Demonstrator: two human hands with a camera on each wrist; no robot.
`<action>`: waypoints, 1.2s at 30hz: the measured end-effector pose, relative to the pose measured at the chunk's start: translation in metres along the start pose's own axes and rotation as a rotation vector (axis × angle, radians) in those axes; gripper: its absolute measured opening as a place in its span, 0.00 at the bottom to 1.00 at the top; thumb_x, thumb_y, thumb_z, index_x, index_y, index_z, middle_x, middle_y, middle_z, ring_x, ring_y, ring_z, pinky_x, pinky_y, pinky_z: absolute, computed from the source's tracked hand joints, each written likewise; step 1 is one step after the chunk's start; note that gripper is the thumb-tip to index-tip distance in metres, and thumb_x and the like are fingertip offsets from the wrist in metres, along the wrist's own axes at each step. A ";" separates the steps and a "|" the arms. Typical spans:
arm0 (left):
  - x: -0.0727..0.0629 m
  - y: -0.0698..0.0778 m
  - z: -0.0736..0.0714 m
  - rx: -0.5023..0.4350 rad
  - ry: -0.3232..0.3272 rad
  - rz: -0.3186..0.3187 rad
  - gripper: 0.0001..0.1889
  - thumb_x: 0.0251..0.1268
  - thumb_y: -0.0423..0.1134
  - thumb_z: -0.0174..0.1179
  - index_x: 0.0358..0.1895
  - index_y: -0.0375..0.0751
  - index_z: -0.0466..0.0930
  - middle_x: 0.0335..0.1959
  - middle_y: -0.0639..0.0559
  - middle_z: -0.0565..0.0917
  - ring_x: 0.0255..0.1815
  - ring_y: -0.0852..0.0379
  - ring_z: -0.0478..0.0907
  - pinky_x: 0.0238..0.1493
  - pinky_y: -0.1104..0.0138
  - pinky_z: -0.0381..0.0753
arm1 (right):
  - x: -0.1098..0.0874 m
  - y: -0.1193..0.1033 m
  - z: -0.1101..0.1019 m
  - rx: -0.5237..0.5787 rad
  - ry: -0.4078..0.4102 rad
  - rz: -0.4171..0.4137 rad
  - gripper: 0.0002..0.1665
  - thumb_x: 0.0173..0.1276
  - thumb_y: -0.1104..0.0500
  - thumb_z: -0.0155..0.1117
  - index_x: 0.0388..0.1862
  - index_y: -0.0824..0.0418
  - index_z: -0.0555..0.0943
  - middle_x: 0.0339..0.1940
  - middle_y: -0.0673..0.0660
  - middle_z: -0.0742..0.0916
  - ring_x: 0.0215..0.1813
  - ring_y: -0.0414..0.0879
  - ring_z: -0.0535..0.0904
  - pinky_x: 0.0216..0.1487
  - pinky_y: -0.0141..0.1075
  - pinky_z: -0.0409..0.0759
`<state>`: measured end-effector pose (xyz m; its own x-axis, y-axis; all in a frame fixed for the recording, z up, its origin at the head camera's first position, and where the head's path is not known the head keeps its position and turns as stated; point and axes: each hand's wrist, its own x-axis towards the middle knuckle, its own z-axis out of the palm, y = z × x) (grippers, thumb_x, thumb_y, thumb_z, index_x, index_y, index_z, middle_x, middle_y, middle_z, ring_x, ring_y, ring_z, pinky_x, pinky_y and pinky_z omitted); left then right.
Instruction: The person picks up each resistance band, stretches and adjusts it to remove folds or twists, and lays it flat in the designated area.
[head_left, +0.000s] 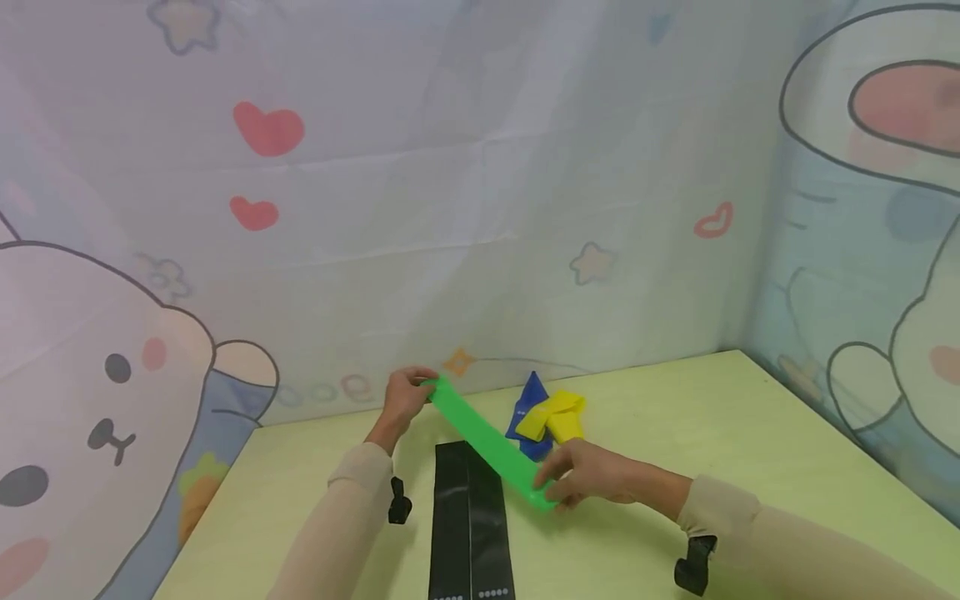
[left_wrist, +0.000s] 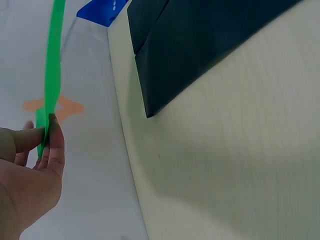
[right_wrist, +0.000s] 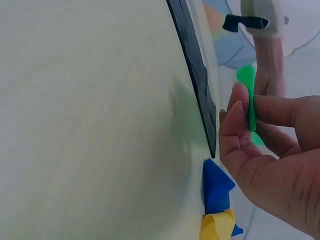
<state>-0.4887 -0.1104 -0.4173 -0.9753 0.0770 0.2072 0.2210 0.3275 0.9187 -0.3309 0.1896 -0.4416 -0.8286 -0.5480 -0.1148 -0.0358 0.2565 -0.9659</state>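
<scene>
A green resistance band (head_left: 487,442) is stretched out slantwise between both hands, above the table. My left hand (head_left: 406,395) pinches its far end between thumb and fingers; the left wrist view shows the band's short folded end (left_wrist: 40,131) at the fingertips. At the near, right end, my right hand (head_left: 588,473) pinches the band, which appears nearly edge-on in the right wrist view (right_wrist: 251,100). Below the band, two black strips (head_left: 451,525) lie flat side by side, pale dots at their near ends. The green band overlaps their far right corner in the head view.
Behind the right hand, a loosely folded yellow band (head_left: 566,406) lies over a blue band (head_left: 532,392). The pale yellow-green table (head_left: 675,417) meets a cartoon-printed cloth backdrop (head_left: 420,192) at its back and right edges.
</scene>
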 end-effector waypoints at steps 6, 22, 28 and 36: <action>-0.005 0.001 0.014 -0.022 -0.092 -0.013 0.13 0.69 0.22 0.54 0.53 0.23 0.82 0.52 0.30 0.81 0.37 0.53 0.83 0.54 0.47 0.80 | -0.014 0.005 0.014 0.043 -0.013 0.040 0.10 0.67 0.69 0.65 0.45 0.72 0.84 0.39 0.59 0.86 0.31 0.49 0.86 0.38 0.41 0.86; -0.009 -0.003 0.035 -0.061 -0.216 -0.042 0.15 0.78 0.30 0.50 0.60 0.27 0.75 0.48 0.33 0.84 0.30 0.53 0.84 0.47 0.47 0.84 | -0.041 0.000 0.032 0.026 0.054 0.051 0.09 0.72 0.60 0.64 0.39 0.66 0.85 0.31 0.57 0.88 0.31 0.50 0.86 0.32 0.37 0.83; -0.009 -0.002 0.041 -0.074 -0.232 -0.054 0.15 0.79 0.33 0.51 0.58 0.25 0.78 0.45 0.36 0.85 0.31 0.53 0.86 0.49 0.47 0.83 | -0.049 -0.003 0.038 0.028 0.062 0.037 0.11 0.71 0.58 0.66 0.38 0.66 0.87 0.31 0.57 0.89 0.31 0.47 0.85 0.32 0.35 0.83; -0.010 -0.002 0.047 -0.065 -0.235 -0.066 0.16 0.79 0.33 0.51 0.58 0.22 0.78 0.43 0.36 0.84 0.29 0.58 0.84 0.46 0.54 0.85 | -0.057 0.000 0.047 0.048 0.115 0.037 0.08 0.66 0.62 0.69 0.39 0.66 0.86 0.29 0.57 0.88 0.30 0.47 0.84 0.31 0.36 0.82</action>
<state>-0.4792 -0.0680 -0.4369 -0.9585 0.2764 0.0691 0.1488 0.2786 0.9488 -0.2570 0.1838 -0.4460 -0.8875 -0.4435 -0.1255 0.0203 0.2344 -0.9719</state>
